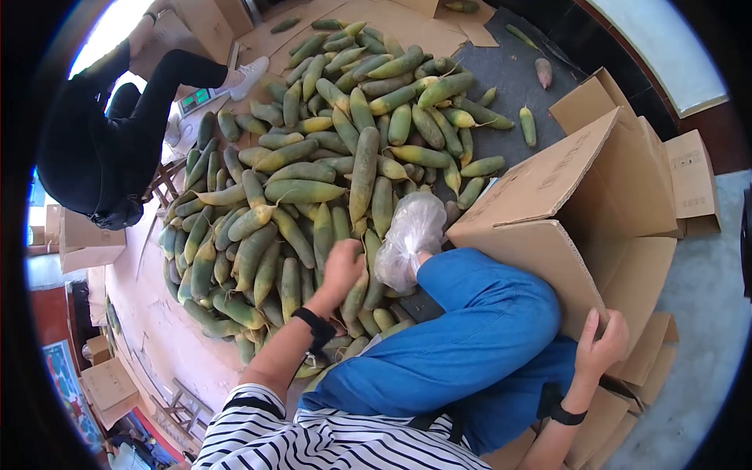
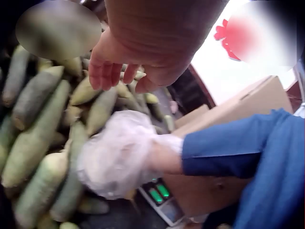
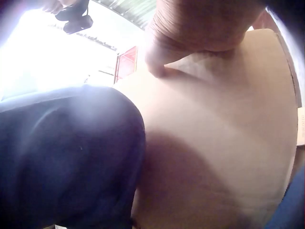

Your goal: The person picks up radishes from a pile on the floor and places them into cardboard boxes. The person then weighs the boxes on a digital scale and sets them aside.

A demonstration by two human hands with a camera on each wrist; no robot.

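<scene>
Presently, radishes (image 1: 364, 172) lie heaped toward 11 o'clock. L hand (image 1: 342, 270) is over heap's near side, fingers loosely bent, nothing held. R hand (image 1: 603, 345) pinches box (image 1: 540, 254) edge at 4 o'clock, prob. to steady it. Bag (image 1: 411, 235) on foot (image 2: 164, 157), prob. vs. dirt. L wrist cam shows green-lit display (image 2: 160, 192) nr. foot; head cam doesn't show it there.

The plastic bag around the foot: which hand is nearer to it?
Left. The left hand is over the green vegetables, just beside the bag; the right hand is beyond the blue trouser leg, gripping the edge of the cardboard box.
</scene>
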